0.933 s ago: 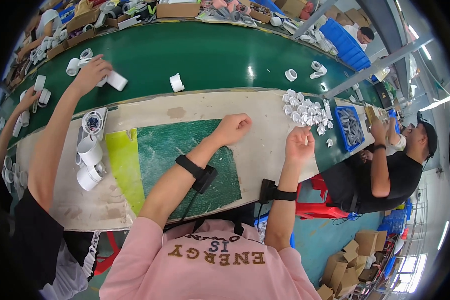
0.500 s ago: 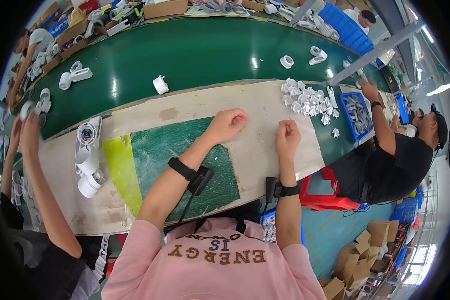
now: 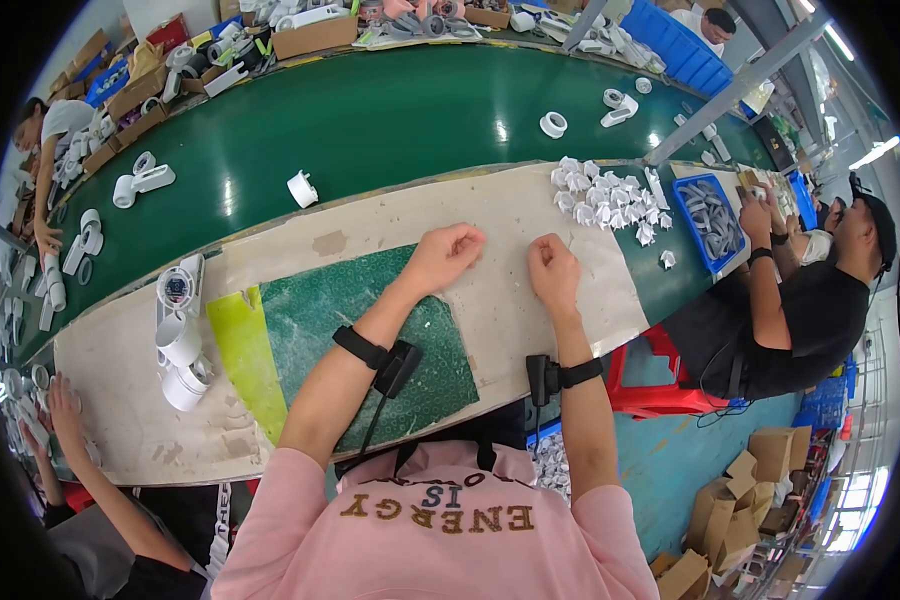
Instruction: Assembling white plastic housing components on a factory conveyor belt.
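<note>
Apart, both hands (image 3: 448, 258) (image 3: 554, 272) curl within the tabletop (image 3: 502, 215) edges

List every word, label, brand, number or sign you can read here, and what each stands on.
Pink shirt: large gold-brown and dark lettering, upside down in this view; legible, but I won't copy it.
White strip beside the left-hand co-worker: dark lettering, partly legible, not copied.
White plastic part with round face: dark marks, too small to read.
</note>
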